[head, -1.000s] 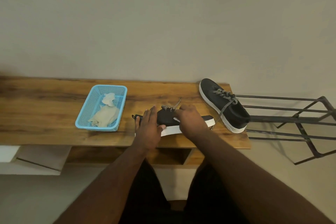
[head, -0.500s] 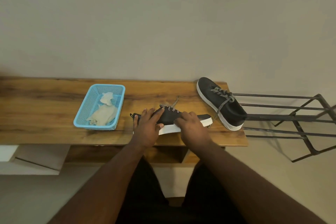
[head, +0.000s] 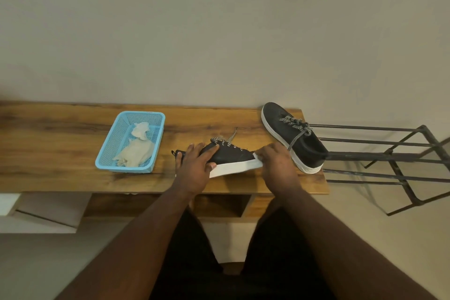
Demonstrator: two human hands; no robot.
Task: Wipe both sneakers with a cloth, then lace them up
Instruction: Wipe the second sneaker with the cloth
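A black sneaker with a white sole (head: pixel 231 157) lies tipped on the wooden bench (head: pixel 60 143), sole edge toward me, its speckled lace loose. My left hand (head: pixel 194 165) grips its heel end, fingers over the upper and thumb on the sole. At the toe end, my right hand (head: pixel 277 163) has curled fingers; a small white cloth edge (head: pixel 255 154) shows at the fingertips against the toe. The second black sneaker (head: pixel 294 139) stands upright at the bench's right end, laced, and nothing touches it.
A blue mesh basket (head: pixel 104 156) with two pale cloths (head: pixel 136 151) stands left of the sneaker. A dark metal rack (head: pixel 389 153) sits just beyond the bench's right end, close to the second sneaker. The wall runs behind the bench.
My right hand slid from the middle of the near sneaker to its toe end. My left hand kept its hold on the heel end.
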